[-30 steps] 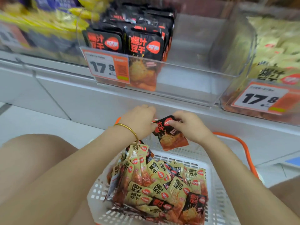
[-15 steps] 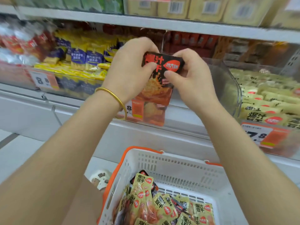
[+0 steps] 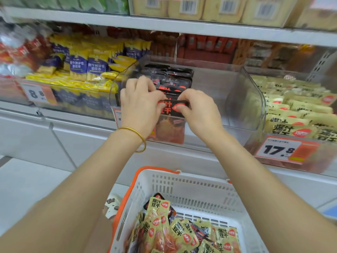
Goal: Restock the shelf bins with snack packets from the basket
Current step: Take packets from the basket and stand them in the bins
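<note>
Clear bin wall point(image 3: 253, 99) beside black packet point(image 3: 171, 108)

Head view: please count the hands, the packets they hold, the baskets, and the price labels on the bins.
Hands: 2, left hand and right hand
Held black packet: 1
Basket: 1
Price labels: 3, 8.8 label, 17.8 label, hidden label behind left hand
Total: 7
</note>
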A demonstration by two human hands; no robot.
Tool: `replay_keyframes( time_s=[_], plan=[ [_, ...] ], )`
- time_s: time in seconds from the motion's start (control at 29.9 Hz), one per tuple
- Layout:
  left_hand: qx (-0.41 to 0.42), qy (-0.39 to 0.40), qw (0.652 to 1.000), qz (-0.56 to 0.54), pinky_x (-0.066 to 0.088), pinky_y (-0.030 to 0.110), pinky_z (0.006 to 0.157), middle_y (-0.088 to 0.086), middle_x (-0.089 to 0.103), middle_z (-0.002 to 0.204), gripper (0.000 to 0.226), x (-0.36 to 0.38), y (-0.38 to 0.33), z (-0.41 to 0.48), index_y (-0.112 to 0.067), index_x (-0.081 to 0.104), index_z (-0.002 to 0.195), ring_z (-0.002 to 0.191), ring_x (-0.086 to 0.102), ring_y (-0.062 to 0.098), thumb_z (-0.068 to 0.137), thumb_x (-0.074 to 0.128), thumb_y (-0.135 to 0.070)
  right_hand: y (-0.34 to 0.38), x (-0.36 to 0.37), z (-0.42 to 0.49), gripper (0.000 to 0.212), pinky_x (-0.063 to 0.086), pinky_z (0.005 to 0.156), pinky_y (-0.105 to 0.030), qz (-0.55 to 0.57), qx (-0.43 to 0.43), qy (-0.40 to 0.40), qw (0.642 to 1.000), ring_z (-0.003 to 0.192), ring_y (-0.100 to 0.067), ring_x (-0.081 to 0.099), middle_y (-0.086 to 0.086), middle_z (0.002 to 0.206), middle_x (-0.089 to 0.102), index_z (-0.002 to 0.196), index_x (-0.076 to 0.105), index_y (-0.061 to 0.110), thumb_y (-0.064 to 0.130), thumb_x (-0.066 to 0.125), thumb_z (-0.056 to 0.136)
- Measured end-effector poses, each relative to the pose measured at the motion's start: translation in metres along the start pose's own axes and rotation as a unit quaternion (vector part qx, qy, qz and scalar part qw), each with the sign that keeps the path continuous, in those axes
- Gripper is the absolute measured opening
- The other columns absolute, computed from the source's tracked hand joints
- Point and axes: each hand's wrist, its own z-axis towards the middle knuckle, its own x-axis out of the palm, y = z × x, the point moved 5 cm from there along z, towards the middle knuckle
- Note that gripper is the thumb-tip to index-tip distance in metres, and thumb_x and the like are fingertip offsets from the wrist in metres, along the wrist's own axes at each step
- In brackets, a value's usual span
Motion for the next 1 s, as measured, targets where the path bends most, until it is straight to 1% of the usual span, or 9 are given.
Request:
replay_keyframes(
  time_s=[0.2, 0.27, 0.33, 0.4, 0.53, 0.63, 0.7, 0.8, 1.0],
  plan=[
    [-0.023, -0.038, 0.999, 0.001, 0.035, 0.041, 0.076, 0.008, 0.056, 0.1, 0.02, -0.006, 0.003, -0.011, -0.02, 0.07, 0.099, 0.102, 0.048, 0.036, 0.08, 0.063, -0.02, 0.002, -0.001, 0.0, 0.02, 0.045, 0.076, -0.037, 0.017, 0.02, -0.003, 1.0, 0.092, -0.025, 0.056, -0.004, 0.1, 0.06, 0.103, 0.055, 0.016, 0.027, 0.064, 0.089],
    [-0.016, -0.074, 0.996, -0.041, 0.037, 0.041, 0.077, 0.005, 0.056, 0.099, 0.017, -0.017, -0.009, -0.032, -0.019, 0.067, 0.096, 0.098, 0.048, 0.032, 0.081, 0.058, -0.018, -0.002, -0.018, -0.017, 0.02, 0.044, 0.076, -0.038, 0.037, -0.003, -0.062, 0.997, 0.085, -0.023, 0.055, -0.001, 0.097, 0.057, 0.103, 0.053, 0.016, 0.02, 0.064, 0.087],
    [0.029, -0.05, 0.994, -0.088, 0.039, 0.039, 0.077, 0.003, 0.058, 0.095, 0.014, -0.015, -0.028, -0.062, -0.017, 0.065, 0.09, 0.093, 0.049, 0.028, 0.082, 0.054, -0.015, -0.01, -0.036, -0.048, 0.017, 0.045, 0.072, -0.037, 0.093, -0.019, -0.139, 0.986, 0.077, -0.018, 0.054, 0.004, 0.089, 0.054, 0.098, 0.055, 0.017, 0.01, 0.063, 0.084],
    [0.08, 0.029, 0.989, -0.123, 0.043, 0.039, 0.072, 0.0, 0.057, 0.09, 0.017, 0.004, -0.047, -0.091, -0.017, 0.064, 0.084, 0.089, 0.048, 0.024, 0.081, 0.048, -0.016, -0.026, -0.038, -0.082, 0.016, 0.045, 0.067, -0.033, 0.132, -0.013, -0.152, 0.979, 0.07, -0.015, 0.053, 0.007, 0.081, 0.055, 0.093, 0.056, 0.019, 0.008, 0.062, 0.083],
    [0.091, 0.278, 0.948, -0.126, 0.048, 0.041, 0.078, 0.0, 0.06, 0.094, 0.021, 0.071, -0.072, -0.136, -0.02, 0.068, 0.086, 0.095, 0.049, 0.025, 0.081, 0.048, -0.017, -0.096, 0.032, -0.123, 0.014, 0.05, 0.063, -0.033, 0.139, 0.113, 0.092, 0.98, 0.066, -0.021, 0.064, 0.005, 0.073, 0.059, 0.088, 0.055, 0.022, 0.009, 0.059, 0.087],
    [0.098, 0.426, 0.897, -0.067, 0.041, 0.04, 0.095, 0.0, 0.059, 0.11, 0.021, 0.115, -0.076, -0.168, -0.02, 0.067, 0.1, 0.11, 0.046, 0.022, 0.09, 0.048, -0.018, -0.165, 0.098, -0.176, 0.012, 0.051, 0.067, -0.033, 0.072, 0.222, 0.277, 0.932, 0.075, -0.026, 0.068, 0.001, 0.073, 0.059, 0.089, 0.059, 0.014, 0.004, 0.053, 0.09],
    [0.109, 0.477, 0.871, -0.041, 0.041, 0.039, 0.097, 0.0, 0.059, 0.112, 0.021, 0.132, -0.077, -0.181, -0.022, 0.065, 0.102, 0.112, 0.046, 0.021, 0.092, 0.047, -0.022, -0.2, 0.131, -0.22, 0.013, 0.049, 0.072, -0.032, 0.033, 0.277, 0.35, 0.894, 0.082, -0.025, 0.065, -0.005, 0.087, 0.064, 0.092, 0.062, 0.009, 0.004, 0.05, 0.091],
    [0.119, 0.501, 0.856, -0.036, 0.042, 0.04, 0.096, 0.0, 0.059, 0.11, 0.02, 0.141, -0.079, -0.188, -0.022, 0.064, 0.101, 0.112, 0.048, 0.02, 0.092, 0.047, -0.024, -0.219, 0.17, -0.265, 0.014, 0.049, 0.077, -0.032, 0.01, 0.3, 0.417, 0.858, 0.086, -0.024, 0.06, -0.01, 0.105, 0.065, 0.099, 0.063, 0.007, 0.006, 0.051, 0.091],
    [0.105, 0.51, 0.853, -0.017, 0.039, 0.037, 0.098, 0.0, 0.057, 0.113, 0.023, 0.148, -0.078, -0.186, -0.022, 0.062, 0.106, 0.112, 0.044, 0.02, 0.093, 0.044, -0.022, -0.235, 0.217, -0.274, 0.029, 0.052, 0.084, -0.037, -0.021, 0.3, 0.376, 0.877, 0.101, -0.028, 0.06, -0.012, 0.116, 0.062, 0.122, 0.05, 0.008, 0.003, 0.047, 0.094]
  ],
)
